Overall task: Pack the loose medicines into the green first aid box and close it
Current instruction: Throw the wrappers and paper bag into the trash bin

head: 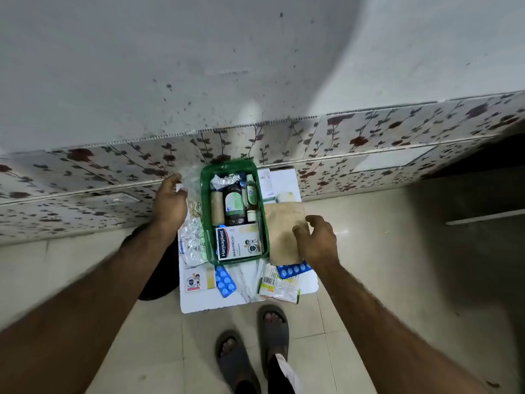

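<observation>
The green first aid box (205, 223) stands open on a white board (199, 304), holding a Hansaplast carton (237, 243), dark bottles (234, 204) and a foil strip. My left hand (170, 200) is at the box's far left, fingers curled on a clear plastic piece (191, 177), perhaps the lid. My right hand (316, 241) rests with spread fingers on a brown paper envelope (282, 228) right of the box. Loose blue blister strips (225, 281) (292, 270), foil strips (193, 241), sachets (279, 285) and a small card (196, 280) lie around the box.
A floral tiled wall (369, 137) rises just behind the board. White cartons (268, 186) lie behind the envelope. A dark object (162, 274) sits left of the board. My feet in grey sandals (255, 345) stand on the pale floor tiles in front.
</observation>
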